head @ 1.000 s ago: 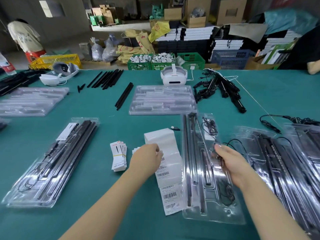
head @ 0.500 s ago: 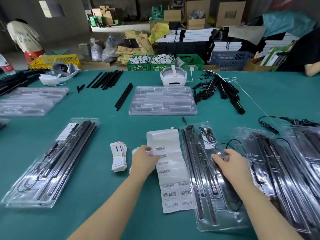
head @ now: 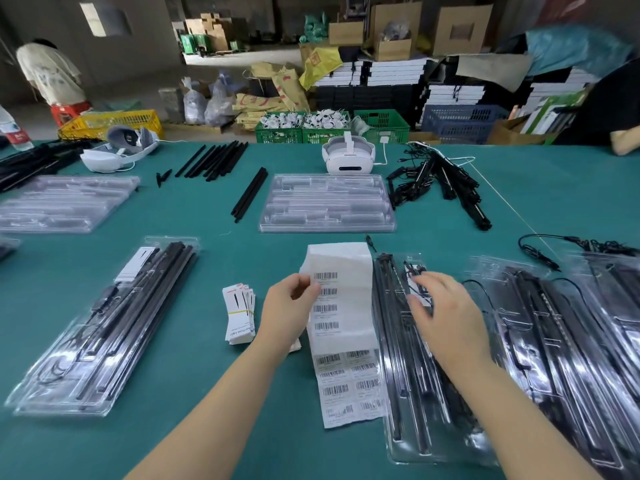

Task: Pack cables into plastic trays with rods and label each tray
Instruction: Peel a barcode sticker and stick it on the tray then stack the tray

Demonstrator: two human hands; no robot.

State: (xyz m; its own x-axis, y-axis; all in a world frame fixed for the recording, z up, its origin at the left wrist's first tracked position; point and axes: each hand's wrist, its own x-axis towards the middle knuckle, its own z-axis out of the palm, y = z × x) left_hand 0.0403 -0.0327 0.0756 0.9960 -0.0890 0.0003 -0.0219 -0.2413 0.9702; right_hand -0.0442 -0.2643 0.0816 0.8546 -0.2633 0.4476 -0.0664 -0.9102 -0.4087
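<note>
So we've got the green tabletop (head: 207, 427) pretty loaded up. Our left hand (head: 287, 313) has its grip pinched on the left edge of the barcode label sheet (head: 341, 327), thumb and fingertips curled onto the paper up near the top barcode, and the sheet lies flat, running from mid-table back toward us. Just right of it, touching or nearly so, is the clear plastic tray (head: 408, 410) with black rods lying lengthwise in its grooves and a cable bundle (head: 414, 271) tucked in at the far end. Our right hand (head: 446, 313) is over that tray with fingers spread out and fairly straight, fingertips down by the cable; it's motion-blurred so we honestly can't say if it's pressing the cable or just touching the plastic, but it isn't wrapped around anything. Further right, more filled trays (head: 554, 341) overlap each other, and a loose black cable (head: 540, 247) sits beyond them. Left of the label sheet there's a small banded stack of white cards (head: 239, 313), and further left another packed tray (head: 110, 323) with a white card at its far end. Toward the back: a stack of empty clear trays (head: 327, 202), loose black rods (head: 214, 162), a tangle of cables (head: 436, 181), and a white VR headset (head: 348, 157).
</note>
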